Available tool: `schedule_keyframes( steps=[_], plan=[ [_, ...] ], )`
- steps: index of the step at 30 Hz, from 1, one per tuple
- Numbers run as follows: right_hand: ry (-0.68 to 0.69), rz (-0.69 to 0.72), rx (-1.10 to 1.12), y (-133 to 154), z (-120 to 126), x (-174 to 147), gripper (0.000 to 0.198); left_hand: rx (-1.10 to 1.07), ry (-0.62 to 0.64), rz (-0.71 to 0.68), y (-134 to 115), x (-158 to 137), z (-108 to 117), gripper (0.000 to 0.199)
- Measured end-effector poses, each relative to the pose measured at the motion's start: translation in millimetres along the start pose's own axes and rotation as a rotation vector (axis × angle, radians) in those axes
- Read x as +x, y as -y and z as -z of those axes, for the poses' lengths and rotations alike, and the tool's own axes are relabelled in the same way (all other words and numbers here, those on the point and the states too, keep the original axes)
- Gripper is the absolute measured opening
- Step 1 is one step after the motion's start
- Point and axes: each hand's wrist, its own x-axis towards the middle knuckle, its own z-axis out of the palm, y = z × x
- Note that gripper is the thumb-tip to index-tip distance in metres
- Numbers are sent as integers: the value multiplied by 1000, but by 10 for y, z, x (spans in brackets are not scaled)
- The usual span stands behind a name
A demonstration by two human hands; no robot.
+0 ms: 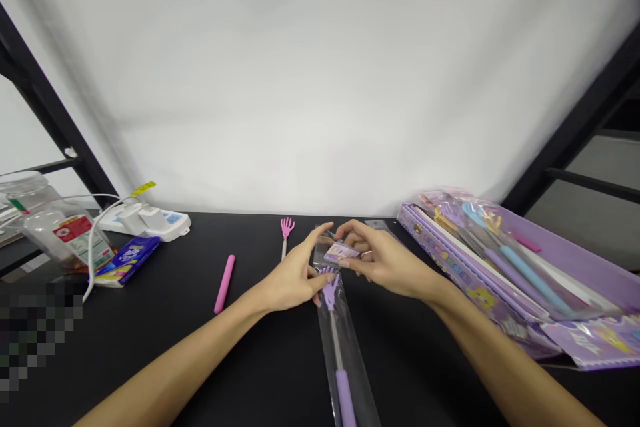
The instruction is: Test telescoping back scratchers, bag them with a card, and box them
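Observation:
A purple back scratcher (343,392) with a hand-shaped head and metal rod lies inside a long clear plastic bag (361,383) on the black table. My left hand (293,280) pinches the bag beside the scratcher's head, thumb on top and fingers partly hidden underneath. At the bag's top end, my right hand (383,257) is closed on a small lilac printed card (342,251); whether the card is inside or outside the plastic I cannot tell. Just behind my left hand lies a pink back scratcher head (287,227) on a thin rod, its lower part hidden.
A pink handle-like stick (225,283) lies left. On the right, a purple display box (565,247) holds several bagged back scratchers. A power strip (170,224) with cables, a blue packet (131,259) and a clear plastic jar (70,230) stand left. A white wall (280,80) rises behind.

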Motion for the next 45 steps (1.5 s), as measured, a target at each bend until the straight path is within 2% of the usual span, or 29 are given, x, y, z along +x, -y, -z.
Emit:
schedule_keyframes(
  steps=[2, 5, 7, 9, 11, 13, 22, 28, 32, 34, 36, 40, 45],
  plan=[
    [-92, 8, -40, -7, -70, 43, 23, -1, 15, 0, -10, -8, -6, 86],
    [-285, -34, -157, -51, -97, 93, 25, 14, 24, 2, -28, -21, -5, 89],
    [-382, -46, -103, -90, -67, 102, 29, 18, 15, -13, -35, -30, 0, 90],
    [-349, -71, 52, -124, -17, 93, 35, 14, 29, -33, -35, -36, 6, 90],
    [-248, -119, 190, -145, 35, 77, 37, 8, 57, -49, -30, -39, 13, 89],
    [-194, -155, 241, -148, 79, 62, 37, 10, 74, -60, -29, -43, 21, 89],
    [-115, -135, 157, -15, 163, 16, 31, 68, 91, -44, -118, -71, 29, 89],
    [-43, -139, 223, -30, 169, 1, 43, 48, 67, -36, -94, -69, 15, 90],
    [1, -116, 220, -47, 177, -5, 61, 36, 58, -53, -72, -63, 9, 88],
    [20, -136, 189, -45, 190, -9, 55, 33, 53, -55, -66, -60, 12, 88],
    [10, -127, 148, -44, 201, -10, 37, 36, 50, -59, -65, -58, 18, 89],
    [-89, -44, 50, -49, 189, 0, 37, 34, 59, -64, -78, -59, 23, 89],
    [-176, 8, 12, -56, 145, 15, 25, 34, 65, -68, -97, -65, 8, 90]
  ],
)
